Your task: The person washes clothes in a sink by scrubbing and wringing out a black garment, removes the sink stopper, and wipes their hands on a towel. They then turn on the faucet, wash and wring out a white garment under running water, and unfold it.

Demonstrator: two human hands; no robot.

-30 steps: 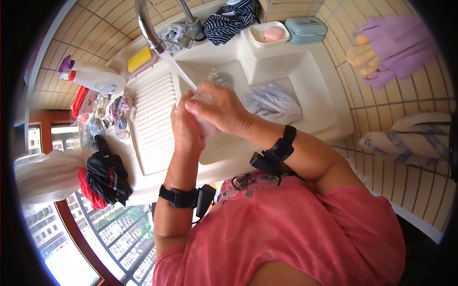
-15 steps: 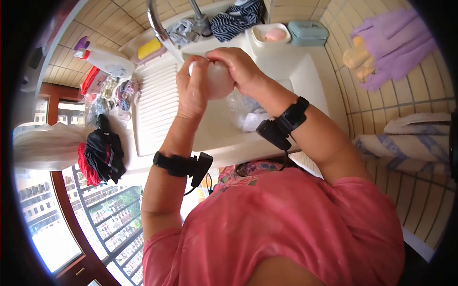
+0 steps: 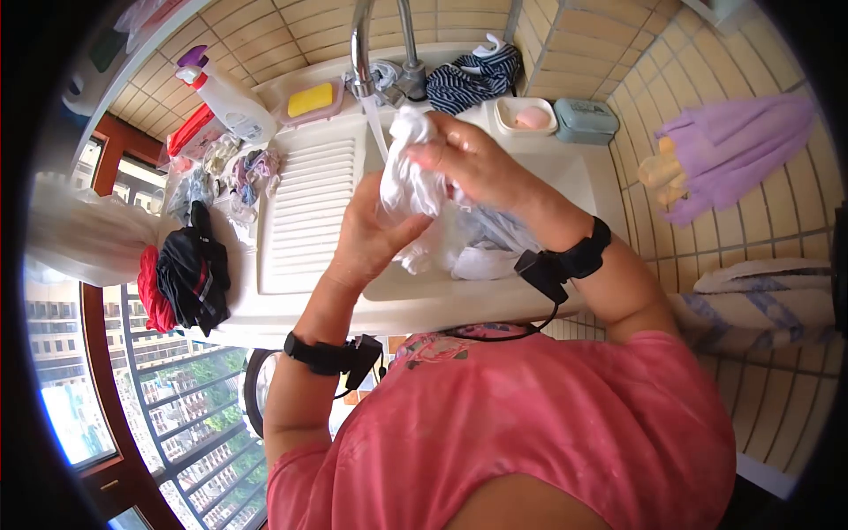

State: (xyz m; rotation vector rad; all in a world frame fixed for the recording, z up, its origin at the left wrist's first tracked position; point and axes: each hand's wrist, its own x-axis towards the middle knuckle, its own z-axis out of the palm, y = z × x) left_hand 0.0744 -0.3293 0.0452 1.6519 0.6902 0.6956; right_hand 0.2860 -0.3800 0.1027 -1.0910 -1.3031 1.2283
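A white wet cloth [image 3: 413,172] hangs bunched between my two hands, above the sink basin. My right hand [image 3: 473,163] grips its upper part, thumb across the folds. At its lower left side, my left hand [image 3: 375,231] holds it with the thumb in front and the fingers hidden behind. Beside the cloth, a stream of water runs from the tap [image 3: 360,53]. Below my hands, wet grey and white laundry [image 3: 490,252] lies in the basin.
A ribbed washboard [image 3: 309,208] is left of the basin, with small clothes [image 3: 254,172] and a black garment [image 3: 190,274] beyond. Around the rim stand a spray bottle [image 3: 231,106], yellow soap [image 3: 311,98], a striped cloth [image 3: 473,79], a soap dish [image 3: 503,126] and a blue-green box [image 3: 585,124].
The rounded white bundle pressed between my hands is now a loose, bunched cloth. My hands have drawn slightly apart, the right one moving right. The view has shifted a little.
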